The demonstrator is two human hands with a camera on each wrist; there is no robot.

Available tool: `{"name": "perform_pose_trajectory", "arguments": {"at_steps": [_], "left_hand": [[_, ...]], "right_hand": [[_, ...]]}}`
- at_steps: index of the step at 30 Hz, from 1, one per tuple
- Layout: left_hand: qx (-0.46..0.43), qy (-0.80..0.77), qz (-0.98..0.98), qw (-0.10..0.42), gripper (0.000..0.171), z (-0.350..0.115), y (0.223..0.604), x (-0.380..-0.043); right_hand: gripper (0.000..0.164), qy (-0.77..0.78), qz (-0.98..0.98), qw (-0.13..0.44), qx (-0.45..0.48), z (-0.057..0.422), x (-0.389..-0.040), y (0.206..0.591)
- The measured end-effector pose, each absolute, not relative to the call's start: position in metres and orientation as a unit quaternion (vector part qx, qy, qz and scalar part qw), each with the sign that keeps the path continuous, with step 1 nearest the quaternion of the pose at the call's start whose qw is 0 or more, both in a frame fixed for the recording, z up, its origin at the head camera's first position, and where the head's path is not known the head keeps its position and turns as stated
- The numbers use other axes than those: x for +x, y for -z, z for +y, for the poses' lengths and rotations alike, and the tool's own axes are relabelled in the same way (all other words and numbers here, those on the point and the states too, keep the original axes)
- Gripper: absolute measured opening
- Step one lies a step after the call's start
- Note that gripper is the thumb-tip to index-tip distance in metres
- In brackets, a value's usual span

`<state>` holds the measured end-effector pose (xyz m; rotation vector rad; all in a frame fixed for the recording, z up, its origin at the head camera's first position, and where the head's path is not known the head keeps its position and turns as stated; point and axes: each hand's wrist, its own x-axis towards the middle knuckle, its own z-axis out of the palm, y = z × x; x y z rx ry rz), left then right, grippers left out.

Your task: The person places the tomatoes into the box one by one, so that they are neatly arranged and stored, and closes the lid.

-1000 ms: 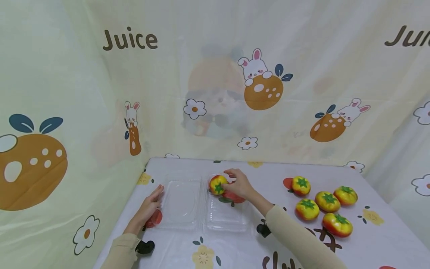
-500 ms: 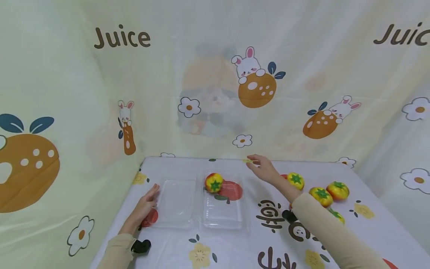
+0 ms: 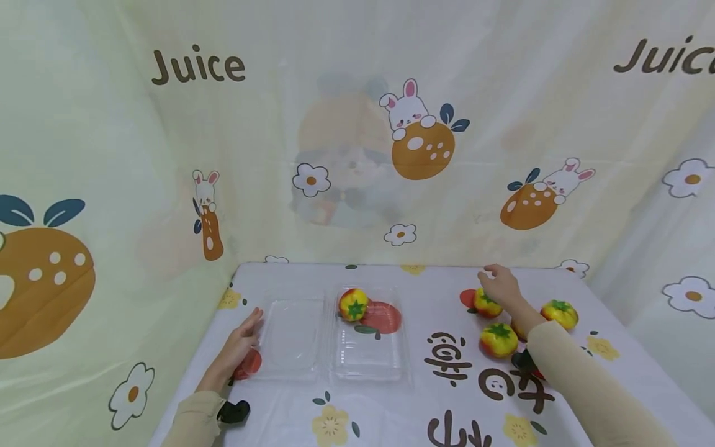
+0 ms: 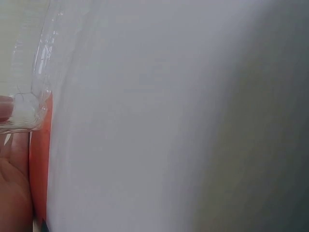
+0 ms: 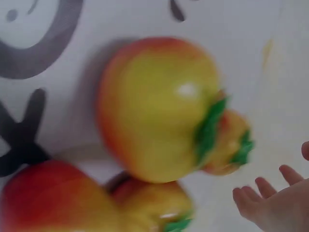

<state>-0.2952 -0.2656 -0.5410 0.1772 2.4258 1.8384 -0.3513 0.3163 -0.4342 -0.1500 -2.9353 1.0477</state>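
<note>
A clear plastic clamshell box lies unfolded on the table, its lid half [image 3: 293, 341] on the left and its deeper half [image 3: 368, 363] on the right. One yellow-red persimmon [image 3: 353, 305] sits in the deeper half's far left corner. My left hand [image 3: 239, 346] rests at the lid's left edge, fingers extended; in the left wrist view, a fingertip shows by the clear rim [image 4: 29, 113]. Over at the right, my right hand [image 3: 501, 287] hovers, holding nothing, by the farthest loose persimmon [image 3: 486, 305], partly covering it. A nearer persimmon [image 3: 499, 341] lies in front.
Another persimmon [image 3: 560, 315] lies behind the right forearm, and others are mostly hidden under that arm. Patterned white cloth [image 3: 447, 410] covers the table. A printed curtain [image 3: 346, 248] stands at its back edge and along both sides.
My right hand has let go of the persimmon in the box and moved right to the loose persimmons. The left hand stays at the lid's edge. The head view has shifted slightly.
</note>
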Motion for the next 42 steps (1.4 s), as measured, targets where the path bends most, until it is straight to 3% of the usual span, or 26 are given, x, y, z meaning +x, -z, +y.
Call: {"name": "perform_pose_trajectory", "arguments": {"at_steps": [6, 12, 21, 31, 38, 42], "left_hand": [[0.062, -0.609, 0.79, 0.044, 0.068, -0.261, 0.542, -0.297], [0.053, -0.602, 0.796, 0.044, 0.065, -0.263, 0.541, -0.296], [0.059, -0.606, 0.792, 0.042, 0.065, -0.269, 0.54, -0.298], [0.061, -0.617, 0.784, 0.038, 0.064, -0.265, 0.542, -0.296], [0.055, -0.617, 0.784, 0.033, 0.065, -0.265, 0.541, -0.296], [0.051, -0.611, 0.79, 0.036, 0.065, -0.266, 0.543, -0.296]], "right_hand": [[0.06, -0.336, -0.934, -0.002, -0.12, 0.346, -0.343, 0.451], [0.061, -0.337, -0.933, 0.009, -0.127, 0.356, -0.346, 0.465], [0.061, -0.353, -0.926, -0.019, -0.135, 0.341, -0.358, 0.466], [0.056, -0.328, -0.935, -0.012, -0.137, 0.332, -0.36, 0.47], [0.061, -0.35, -0.919, -0.057, -0.173, 0.328, -0.36, 0.465], [0.064, -0.368, -0.906, -0.056, -0.201, 0.328, -0.361, 0.469]]}}
